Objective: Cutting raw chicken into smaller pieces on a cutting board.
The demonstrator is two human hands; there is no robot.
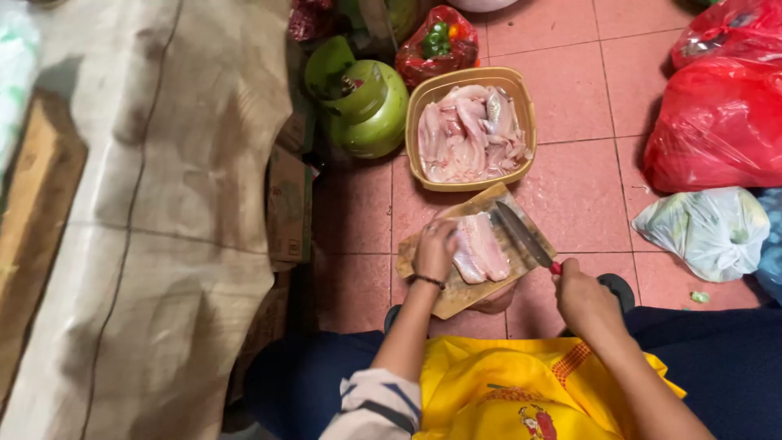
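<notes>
A pale pink fish fillet (482, 248) lies on a wooden cutting board (456, 297) on the tiled floor. My left hand (434, 248) presses down on the fillet's left edge. My right hand (583, 300) grips the red handle of a knife (524, 235). Its blade lies over the board, just right of the fillet, pointing away from me. Beyond the board stands a tan plastic basket (418, 102) filled with more raw fish fillets (471, 134).
A green gas cylinder (364, 102) stands left of the basket. Red plastic bags (717, 122) and a clear bag of greens (709, 232) sit at right. A red bag of peppers (437, 42) lies behind the basket. Cardboard and sacking (163, 220) cover the left.
</notes>
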